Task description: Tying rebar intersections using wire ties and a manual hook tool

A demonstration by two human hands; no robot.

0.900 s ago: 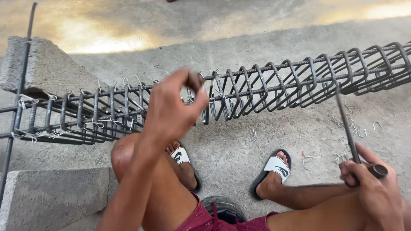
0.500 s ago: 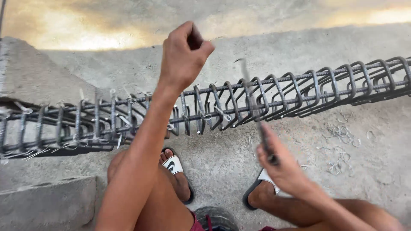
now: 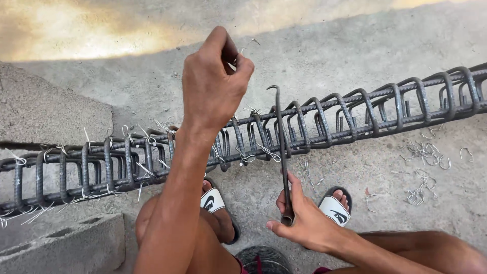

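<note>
A long rebar cage of dark bars and square stirrups lies across the concrete floor in front of me. My left hand is raised above it, fingers pinched on a short piece of thin tie wire. My right hand grips the handle of a slim metal hook tool, held upright with its hooked tip just above the cage's top bars. Pale wire ties stick out at several stirrup joints.
A grey concrete block sits at lower left and supports the cage's left end. Loose wire scraps litter the floor at right. My feet in white sandals rest below the cage. A dark wire coil lies between my legs.
My right hand has brought the hook tool from the far right to the cage's middle and stood it upright. My left hand rose higher with the wire piece.
</note>
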